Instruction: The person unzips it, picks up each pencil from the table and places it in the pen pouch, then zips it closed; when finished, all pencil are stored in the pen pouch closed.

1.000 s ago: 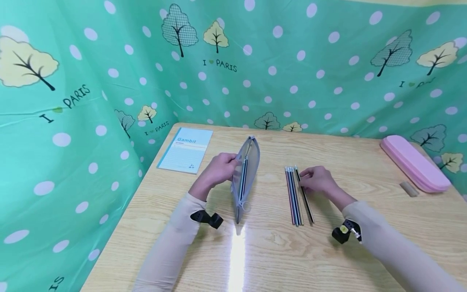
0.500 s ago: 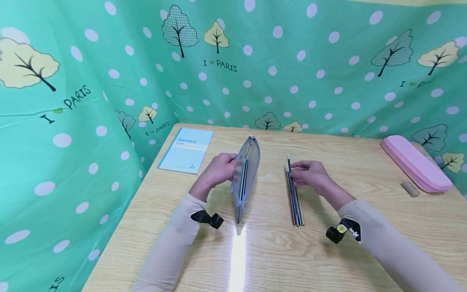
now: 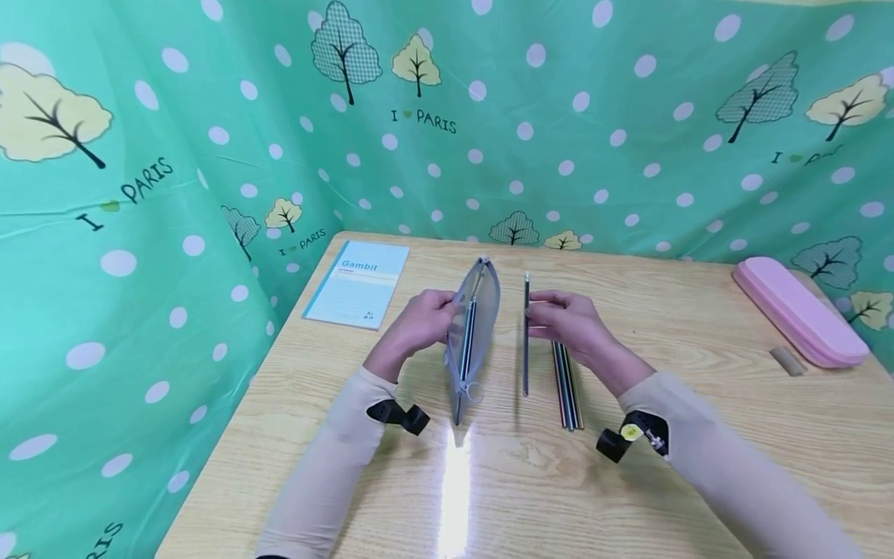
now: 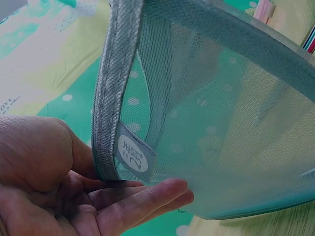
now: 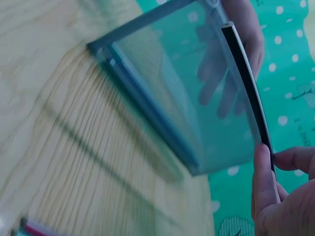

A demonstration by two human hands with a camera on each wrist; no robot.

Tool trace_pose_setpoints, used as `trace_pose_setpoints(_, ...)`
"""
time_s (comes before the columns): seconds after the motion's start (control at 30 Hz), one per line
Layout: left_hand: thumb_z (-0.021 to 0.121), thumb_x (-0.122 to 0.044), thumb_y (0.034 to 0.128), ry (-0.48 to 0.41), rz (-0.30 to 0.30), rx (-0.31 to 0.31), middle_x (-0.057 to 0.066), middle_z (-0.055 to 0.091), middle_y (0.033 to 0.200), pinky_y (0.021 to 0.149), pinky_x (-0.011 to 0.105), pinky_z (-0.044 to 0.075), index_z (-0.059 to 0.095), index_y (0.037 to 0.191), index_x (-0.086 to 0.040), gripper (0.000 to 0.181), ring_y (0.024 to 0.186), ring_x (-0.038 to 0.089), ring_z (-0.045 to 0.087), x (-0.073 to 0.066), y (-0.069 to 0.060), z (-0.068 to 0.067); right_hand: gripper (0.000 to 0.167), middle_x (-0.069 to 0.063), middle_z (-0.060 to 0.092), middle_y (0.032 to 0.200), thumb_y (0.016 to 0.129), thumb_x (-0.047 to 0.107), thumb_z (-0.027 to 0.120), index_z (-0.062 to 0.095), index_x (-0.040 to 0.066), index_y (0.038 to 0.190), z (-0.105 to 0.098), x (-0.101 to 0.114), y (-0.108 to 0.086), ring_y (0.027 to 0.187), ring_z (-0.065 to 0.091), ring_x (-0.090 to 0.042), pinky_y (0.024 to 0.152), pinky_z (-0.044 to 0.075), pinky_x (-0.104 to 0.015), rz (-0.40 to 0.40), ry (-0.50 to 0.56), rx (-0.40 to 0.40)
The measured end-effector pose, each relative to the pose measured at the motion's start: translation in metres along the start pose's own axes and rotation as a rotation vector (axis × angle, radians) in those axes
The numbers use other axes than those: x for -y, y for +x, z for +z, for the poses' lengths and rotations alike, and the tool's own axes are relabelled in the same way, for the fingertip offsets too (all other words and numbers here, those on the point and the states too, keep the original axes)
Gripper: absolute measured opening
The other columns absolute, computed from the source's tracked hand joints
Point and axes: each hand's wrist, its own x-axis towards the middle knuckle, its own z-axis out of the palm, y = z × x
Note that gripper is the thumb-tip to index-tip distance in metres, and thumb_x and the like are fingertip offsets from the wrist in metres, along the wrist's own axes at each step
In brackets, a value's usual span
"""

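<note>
My pale beige sleeves (image 3: 331, 466) reach my wrists. Through a gap in the left juts a boxy black mount (image 3: 417, 420); my right mount (image 3: 611, 446) adds a yellow disc (image 3: 632, 432) and silvery fitting (image 3: 655, 441).

Pouch (image 3: 489, 307) gaping, pencils (image 3: 468, 339) inside, left hand (image 3: 421, 318) alongside

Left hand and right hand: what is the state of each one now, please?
Left hand: holding the mesh pouch.
Right hand: holding one dark pencil.
</note>
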Motion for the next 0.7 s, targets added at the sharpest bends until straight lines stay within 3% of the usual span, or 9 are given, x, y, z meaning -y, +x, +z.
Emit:
trace_pose_setpoints(0.5, 0.043, -0.013, 0.11, -0.002, 0.015, 0.0, 0.031, 0.064, 0.131, 0.075, 0.036, 0.067, 0.055, 0.143, 0.009, 0.041, 0.105, 0.042, 0.073, -0.001, 0.0, 0.001, 0.048, -0.005, 0.069, 0.101, 0.098, -0.006, 0.059, 0.048, -0.01, 0.144, 0.042, 0.024, 0.003, 0.085, 0.073, -0.013, 0.082, 0.064, -0.024, -0.057, 0.198, -0.099)
trace_pose_setpoints(0.7, 0.043, -0.014, 0.1102, -0.006, 0.013, 0.008, 0.031, 0.064, 0.132, 0.077, 0.037, 0.067, 0.053, 0.145, 0.008, 0.042, 0.107, 0.042, 0.072, -0.002, -0.001, 0.001, 0.044, 0.002, 0.071, 0.089, 0.097, -0.008, 0.06, 0.05, -0.01, 0.14, 0.052, 0.027, 0.006, 0.076, 0.072, -0.01, 0.075, 0.064, -0.022, -0.088, 0.256, -0.11)
